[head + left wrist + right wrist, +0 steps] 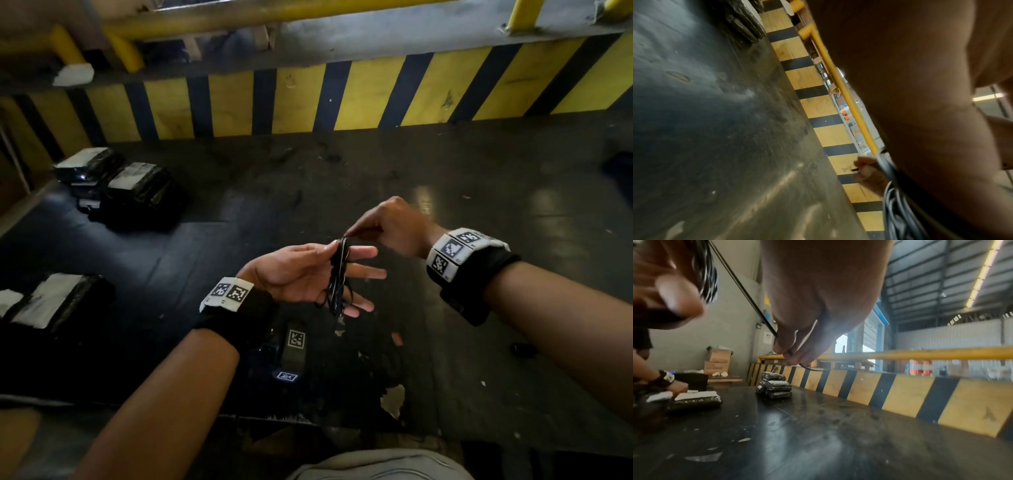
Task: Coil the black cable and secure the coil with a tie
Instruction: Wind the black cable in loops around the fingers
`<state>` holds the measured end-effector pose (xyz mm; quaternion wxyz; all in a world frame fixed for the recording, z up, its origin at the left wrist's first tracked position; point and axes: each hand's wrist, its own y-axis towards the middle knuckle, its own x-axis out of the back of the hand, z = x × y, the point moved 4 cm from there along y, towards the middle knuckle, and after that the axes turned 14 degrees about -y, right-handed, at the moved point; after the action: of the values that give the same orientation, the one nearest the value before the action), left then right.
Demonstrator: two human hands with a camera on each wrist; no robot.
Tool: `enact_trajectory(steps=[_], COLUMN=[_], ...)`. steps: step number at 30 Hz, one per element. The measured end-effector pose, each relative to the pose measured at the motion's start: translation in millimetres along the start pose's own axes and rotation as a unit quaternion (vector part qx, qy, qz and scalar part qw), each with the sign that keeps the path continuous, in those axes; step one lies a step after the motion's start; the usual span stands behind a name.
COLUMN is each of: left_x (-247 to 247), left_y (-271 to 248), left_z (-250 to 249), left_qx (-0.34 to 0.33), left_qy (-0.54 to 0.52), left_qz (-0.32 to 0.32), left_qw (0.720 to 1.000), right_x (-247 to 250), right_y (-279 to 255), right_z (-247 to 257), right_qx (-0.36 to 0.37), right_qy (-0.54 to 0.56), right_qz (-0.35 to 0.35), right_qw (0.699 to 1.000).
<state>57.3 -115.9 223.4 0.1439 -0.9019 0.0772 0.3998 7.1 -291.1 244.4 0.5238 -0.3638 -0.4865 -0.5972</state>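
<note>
My left hand point(322, 260) lies palm up over the dark table point(462, 178), fingers stretched out. The black cable, a narrow coil point(337, 279), hangs across those fingers, and the thumb presses its top end against the index finger. My right hand point(352, 234) sits just above and to the right and pinches a thin black strand point(748, 293) that runs taut from the coil's top point(708, 272) to the fingertips point(787, 352); its bent end sticks out past them. I cannot tell whether that strand is a tie or the cable's end. The left wrist view shows the coil point(894, 203) beside my palm.
Black wrapped packages with white labels lie at the far left point(137, 192) and near left point(51, 301). A yellow-and-black striped barrier point(308, 99) with a yellow rail closes the table's far side. A black marker-tagged device point(293, 349) lies under my left wrist. Another person's hand point(674, 386) works at the left.
</note>
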Motion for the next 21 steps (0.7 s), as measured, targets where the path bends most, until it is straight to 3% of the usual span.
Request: enact_trajectory(steps=[5, 8, 11, 13, 16, 21], left_x=[-13, -10, -3, 6, 24, 48], left_y=[3, 5, 8, 9, 8, 10], left_z=[-16, -27, -35, -37, -39, -37], left_qx=[-0.058, -0.106, -0.139, -0.153, -0.177, -0.235], left_qy=[-0.011, -0.021, -0.025, -0.033, -0.033, -0.041], left_qz=[0.044, 0.042, 0.048, 0.037, 0.002, -0.085], left_qw=[0.997, 0.993, 0.989, 0.987, 0.984, 0.967], right_x=[-21, -38, -54, -60, -71, -89], right_y=[-23, -28, -29, -30, -31, -32], right_z=[16, 26, 28, 34, 47, 54], right_qx=[-0.033, -0.048, -0.092, -0.106, -0.159, -0.243], right_qy=[0.134, 0.252, 0.297, 0.378, 0.504, 0.584], right_qz=[-0.008, -0.031, -0.028, -0.020, -0.002, 0.021], right_qw=[0.990, 0.966, 0.950, 0.919, 0.849, 0.775])
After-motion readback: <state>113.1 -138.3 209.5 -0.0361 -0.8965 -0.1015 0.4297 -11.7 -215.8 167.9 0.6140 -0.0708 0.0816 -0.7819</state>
